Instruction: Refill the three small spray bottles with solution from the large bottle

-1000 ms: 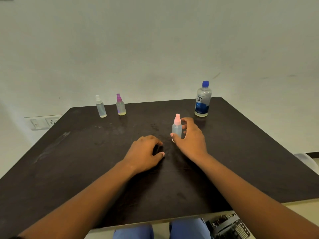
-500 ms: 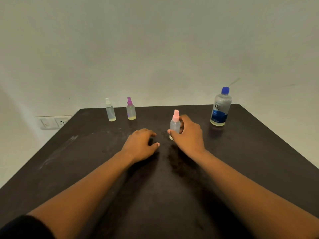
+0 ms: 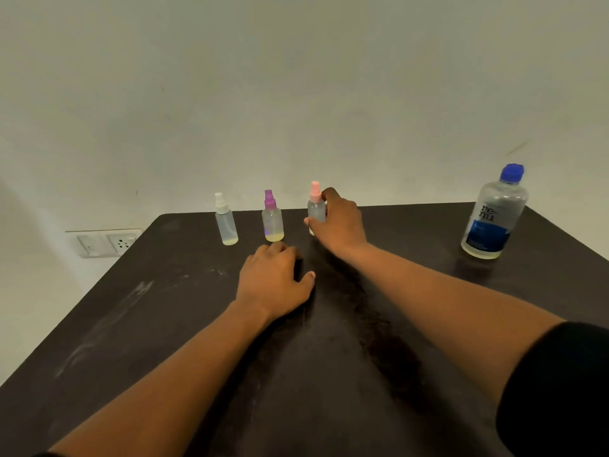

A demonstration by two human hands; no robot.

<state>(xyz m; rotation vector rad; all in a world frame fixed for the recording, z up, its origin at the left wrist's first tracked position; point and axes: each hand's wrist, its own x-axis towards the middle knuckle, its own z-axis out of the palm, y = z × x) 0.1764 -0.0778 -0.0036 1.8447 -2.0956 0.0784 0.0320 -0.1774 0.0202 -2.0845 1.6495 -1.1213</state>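
Wide bare table (image 3: 412, 232) lies between the pink-capped spray bottle (image 3: 316, 209) and the large bottle (image 3: 492, 216); the purple-capped spray bottle (image 3: 272, 222) stands near on the left.

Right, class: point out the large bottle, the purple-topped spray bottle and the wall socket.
large bottle (image 3: 487, 234): head view, blue label.
purple-topped spray bottle (image 3: 272, 222): head view, clear body.
wall socket (image 3: 122, 242): head view, faceplate.

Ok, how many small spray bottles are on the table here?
3, in a row near the far edge: white-capped bottle leftmost, purple-capped bottle beside it, pink-capped bottle next, gripped by the right hand. None appears hidden.
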